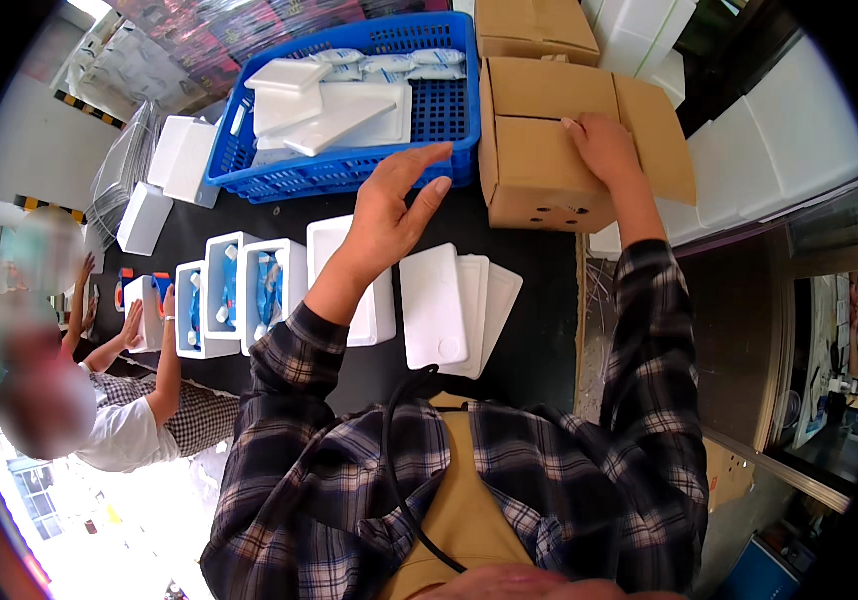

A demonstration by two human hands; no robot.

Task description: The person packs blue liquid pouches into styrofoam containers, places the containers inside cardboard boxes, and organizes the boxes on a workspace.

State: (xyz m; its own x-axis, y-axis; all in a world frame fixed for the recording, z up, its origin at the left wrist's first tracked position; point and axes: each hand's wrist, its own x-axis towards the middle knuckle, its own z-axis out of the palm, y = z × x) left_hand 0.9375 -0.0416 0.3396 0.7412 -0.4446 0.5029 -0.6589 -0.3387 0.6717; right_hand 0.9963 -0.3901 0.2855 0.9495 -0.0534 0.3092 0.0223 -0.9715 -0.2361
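Observation:
My left hand (pixel 394 205) is raised over the dark table in front of the blue crate (pixel 344 180), open with thumb and fingers apart. My right hand (pixel 604 150) rests on a cardboard box (pixel 529 165) at the back right, fingers curled over the edge of its top flap. Left of my left hand stand white foam boxes (pixel 256 250) holding blue-and-white packs (pixel 271 285), beside a larger white foam piece (pixel 369 325). Three flat white foam lids (pixel 429 300) lie overlapping between my arms.
The crate holds foam lids (pixel 349 130) and packets (pixel 384 67). Another cardboard box (pixel 534 25) sits behind mine. More foam boxes (pixel 144 220) stand at the back left. Co-workers (pixel 134 430) work at the left, hands on a foam box. A foam stack (pixel 769 130) is at the right.

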